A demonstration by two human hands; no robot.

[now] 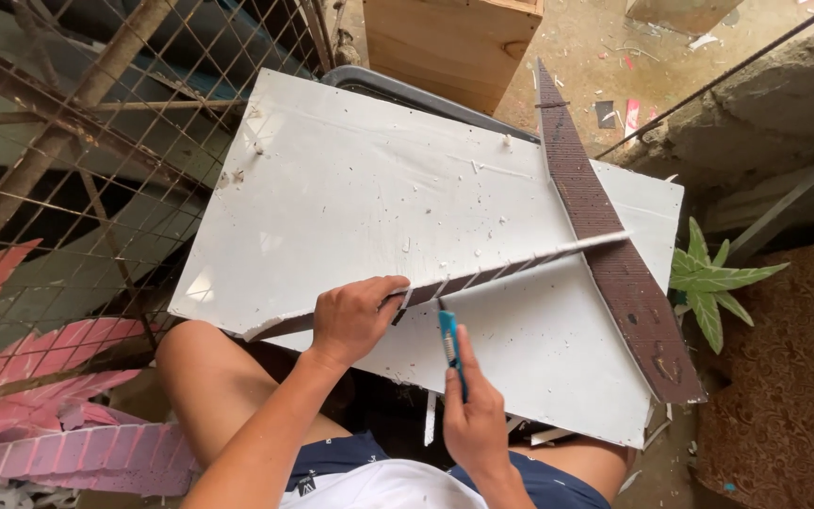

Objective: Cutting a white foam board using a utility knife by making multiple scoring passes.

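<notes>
While we sit with the big white foam board (379, 188) across our knees, we are in the middle of cutting. Our left hand (355, 316) is curled around a long thin foam strip (482, 273) and presses it down on the board. That strip is white along its top edge and has brown stripes on its side. It reaches from our left hand out to the right, where it crosses a long brown pointed leaf shape (605, 245) lying flat on the board.

Our right hand (473, 415) is closed tight around a blue cutter knife (448, 341). Its tip points up at the strip, just beside our left fingers. We cannot tell if the blade is touching the strip yet.

We think the step now is trimming the strip near the held end. A careful cut needs the left hand to hold the strip firm and keep its fingers away from the blade.

A green leaf (708, 283) lies on the right, and pink leaf shapes (40, 377) lie on the left.
</notes>
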